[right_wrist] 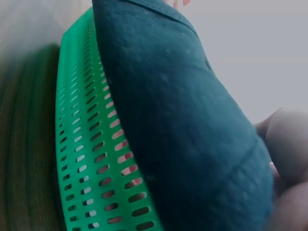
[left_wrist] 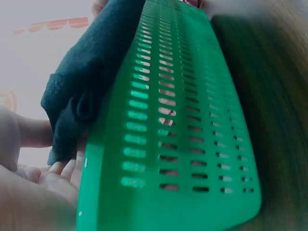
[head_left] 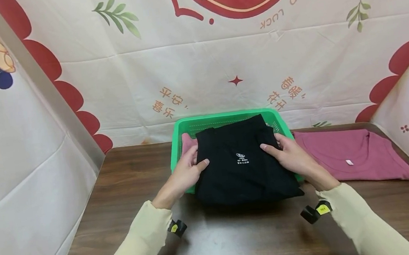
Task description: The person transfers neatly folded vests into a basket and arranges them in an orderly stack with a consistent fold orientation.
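Observation:
A folded black garment (head_left: 232,174) with a small white print is held between both hands over a green plastic basket (head_left: 174,147). My left hand (head_left: 184,172) grips its left edge, thumb on top and fingers underneath. At the opposite edge, my right hand (head_left: 291,157) pinches the cloth the same way. In the left wrist view the dark cloth (left_wrist: 91,72) hangs over the slotted wall of the basket (left_wrist: 183,144). The right wrist view shows the cloth (right_wrist: 178,120) overlapping the rim. Pink fabric (head_left: 187,142) shows inside the basket at its left end.
To the right of the basket a folded pink T-shirt (head_left: 359,154) with a white neck label lies on the brown wooden table (head_left: 122,204). A printed white cloth (head_left: 198,73) hangs behind the table, with more cloth (head_left: 16,174) along the left side.

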The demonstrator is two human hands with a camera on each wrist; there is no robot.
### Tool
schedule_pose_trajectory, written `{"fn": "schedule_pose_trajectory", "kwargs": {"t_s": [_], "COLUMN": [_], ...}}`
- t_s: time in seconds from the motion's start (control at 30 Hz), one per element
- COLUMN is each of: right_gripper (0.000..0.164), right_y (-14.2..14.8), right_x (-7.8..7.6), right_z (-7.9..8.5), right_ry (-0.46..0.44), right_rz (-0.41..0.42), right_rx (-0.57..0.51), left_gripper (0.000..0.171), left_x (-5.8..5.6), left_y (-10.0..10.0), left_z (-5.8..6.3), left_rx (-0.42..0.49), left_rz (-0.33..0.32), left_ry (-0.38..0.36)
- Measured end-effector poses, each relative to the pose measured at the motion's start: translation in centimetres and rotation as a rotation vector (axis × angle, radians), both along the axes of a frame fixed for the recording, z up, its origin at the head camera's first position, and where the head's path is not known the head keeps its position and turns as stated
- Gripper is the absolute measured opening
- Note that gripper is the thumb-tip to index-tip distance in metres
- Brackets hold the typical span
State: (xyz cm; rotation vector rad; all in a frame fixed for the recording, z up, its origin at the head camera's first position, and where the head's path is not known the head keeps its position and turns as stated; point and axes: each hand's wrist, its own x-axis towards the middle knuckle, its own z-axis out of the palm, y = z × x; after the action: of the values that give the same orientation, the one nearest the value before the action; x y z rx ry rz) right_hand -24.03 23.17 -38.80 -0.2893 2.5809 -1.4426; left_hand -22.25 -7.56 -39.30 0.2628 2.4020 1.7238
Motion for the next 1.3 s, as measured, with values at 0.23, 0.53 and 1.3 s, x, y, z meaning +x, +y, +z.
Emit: {"fn": "schedule_pose_trajectory", "kwargs": {"t_s": [0.23, 0.53, 1.3], "right_gripper": [0.07, 0.076, 0.033], "right_y": [0.3, 0.5, 0.6], "right_x": [-0.4, -1.1, -3.4], "right_z": [0.3, 0.5, 1.1], "right_ry": [-0.133, -0.121, -0.095], "right_rz": [0.093, 0.113, 0.1], "right_rx": [-0.057, 0.023, 0.069], "left_gripper": [0.065, 0.07, 0.07], "left_x": [-0.7, -1.6, -4.4], "left_y": [-0.9, -1.8, -2.7], "left_z": [0.8, 1.1, 0.9], "left_rx": [-0.104, -0.138, -0.18], "left_rz": [-0.013, -0.082, -0.123], "left_ry": [-0.056, -0.106, -0.15]}}
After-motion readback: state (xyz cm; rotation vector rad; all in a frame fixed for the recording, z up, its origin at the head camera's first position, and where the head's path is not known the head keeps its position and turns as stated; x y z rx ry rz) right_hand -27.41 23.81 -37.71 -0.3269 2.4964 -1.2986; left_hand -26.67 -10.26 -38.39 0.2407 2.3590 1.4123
